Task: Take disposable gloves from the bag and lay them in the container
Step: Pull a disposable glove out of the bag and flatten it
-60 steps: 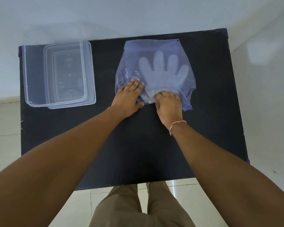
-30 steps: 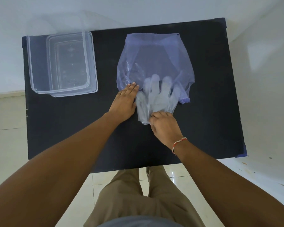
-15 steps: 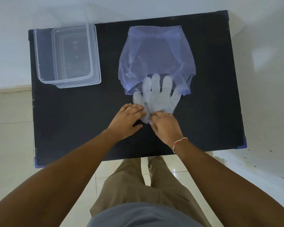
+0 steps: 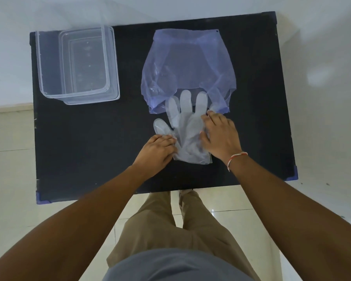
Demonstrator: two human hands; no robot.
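Hands (image 4: 157, 152) (image 4: 220, 133) press flat on gloves (image 4: 187, 132), neither grip closed.

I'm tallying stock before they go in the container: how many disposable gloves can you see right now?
1 pile of gloves shows, lying flat on the black table between both hands, fingertips still inside the bag mouth. It may be several stacked sheets; I cannot tell.

Both arms are bare to the edge of view, with no sleeves showing; the right wrist wears a thin red-and-white thread bracelet (image 4: 236, 158). Below are khaki trousers (image 4: 170, 224) and the hem of a grey top (image 4: 170, 266)
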